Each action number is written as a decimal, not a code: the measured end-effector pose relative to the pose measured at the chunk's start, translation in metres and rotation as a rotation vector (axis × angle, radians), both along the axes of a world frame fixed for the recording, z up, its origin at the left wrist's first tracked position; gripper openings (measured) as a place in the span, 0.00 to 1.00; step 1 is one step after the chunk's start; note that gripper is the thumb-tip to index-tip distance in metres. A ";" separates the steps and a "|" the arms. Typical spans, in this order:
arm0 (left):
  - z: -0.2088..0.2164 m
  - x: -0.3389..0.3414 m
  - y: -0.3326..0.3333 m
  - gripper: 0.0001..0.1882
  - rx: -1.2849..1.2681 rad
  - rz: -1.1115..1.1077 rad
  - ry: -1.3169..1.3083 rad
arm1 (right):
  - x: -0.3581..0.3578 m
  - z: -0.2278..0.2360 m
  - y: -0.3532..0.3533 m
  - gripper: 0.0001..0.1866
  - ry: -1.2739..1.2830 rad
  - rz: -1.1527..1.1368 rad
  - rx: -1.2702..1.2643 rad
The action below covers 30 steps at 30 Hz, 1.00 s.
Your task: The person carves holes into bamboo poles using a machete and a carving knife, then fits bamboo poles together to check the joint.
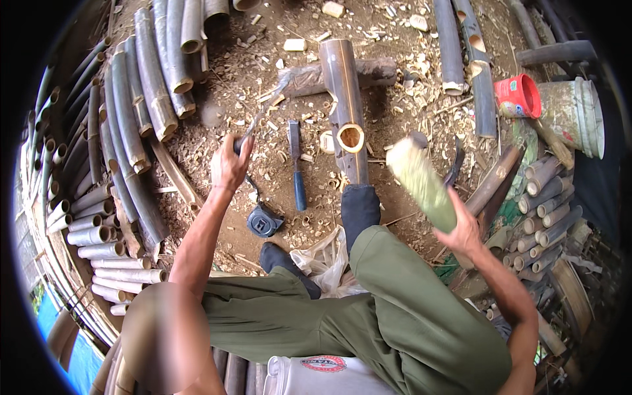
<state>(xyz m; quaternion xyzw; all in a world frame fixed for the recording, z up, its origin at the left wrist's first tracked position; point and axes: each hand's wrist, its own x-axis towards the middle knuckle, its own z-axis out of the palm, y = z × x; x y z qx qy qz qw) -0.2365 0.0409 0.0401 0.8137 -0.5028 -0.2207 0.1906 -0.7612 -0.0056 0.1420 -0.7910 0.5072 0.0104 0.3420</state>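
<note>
My left hand (229, 164) is closed round the dark handle of a thin metal-bladed tool (261, 115), its blade pointing up and away over the wood chips. In my right hand (462, 227) is a thick, pale green wooden club (426, 181), blurred by motion and tilted toward the upper left. Between the hands lies a dark bamboo pole (341, 72) with a fresh oval hole cut near its close end. A short log (378, 71) supports its far part, and my dark-socked foot (360, 209) presses the near end. A blue-handled chisel (298, 174) lies left of the pole.
A tape measure (265, 220) sits near my other foot, beside a crumpled plastic bag (329, 260). Stacked bamboo poles (153, 82) line the left; short cut pieces (550, 197) are piled right. A red container (518, 97) and a dirty white bucket (579, 118) stand at upper right.
</note>
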 end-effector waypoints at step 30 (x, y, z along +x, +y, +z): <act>0.018 -0.099 0.000 0.25 0.278 -0.160 -0.035 | -0.040 -0.160 -0.037 0.32 0.094 -0.904 -0.129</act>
